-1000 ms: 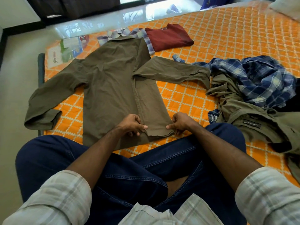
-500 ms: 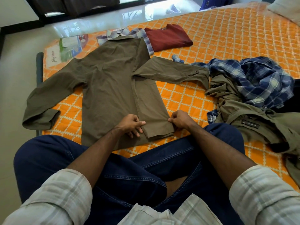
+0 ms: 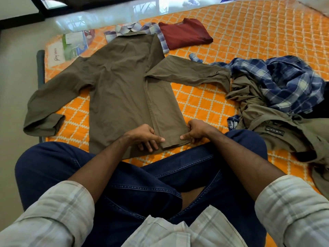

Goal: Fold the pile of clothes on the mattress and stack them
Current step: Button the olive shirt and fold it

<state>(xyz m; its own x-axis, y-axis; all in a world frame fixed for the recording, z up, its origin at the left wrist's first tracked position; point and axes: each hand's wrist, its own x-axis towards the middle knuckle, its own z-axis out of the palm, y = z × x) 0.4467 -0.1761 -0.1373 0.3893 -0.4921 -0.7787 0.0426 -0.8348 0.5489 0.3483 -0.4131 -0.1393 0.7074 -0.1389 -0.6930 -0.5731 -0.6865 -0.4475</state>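
Note:
An olive long-sleeved shirt (image 3: 121,90) lies flat on the orange quilted mattress (image 3: 206,104), collar away from me. Its right side is folded inward as a long flap (image 3: 163,107), and that side's sleeve (image 3: 192,72) stretches to the right. The other sleeve (image 3: 53,104) hangs over the mattress's left edge. My left hand (image 3: 144,137) rests on the hem, index finger straight and pressing the flap's lower left corner. My right hand (image 3: 196,131) pinches the flap's lower right corner, index finger pointing inward along the hem.
A folded maroon shirt (image 3: 185,32) and a folded checked shirt (image 3: 160,34) lie beyond the collar. A loose pile with a blue plaid shirt (image 3: 284,81) and an olive garment (image 3: 277,129) sits at the right. A plastic packet (image 3: 76,41) lies at the far left corner. My crossed legs in jeans (image 3: 142,179) border the hem.
Both hands stay at the hem. The right index finger, curled at the flap's edge half a second ago, now stretches back onto the flap; the left index finger reaches slightly further right.

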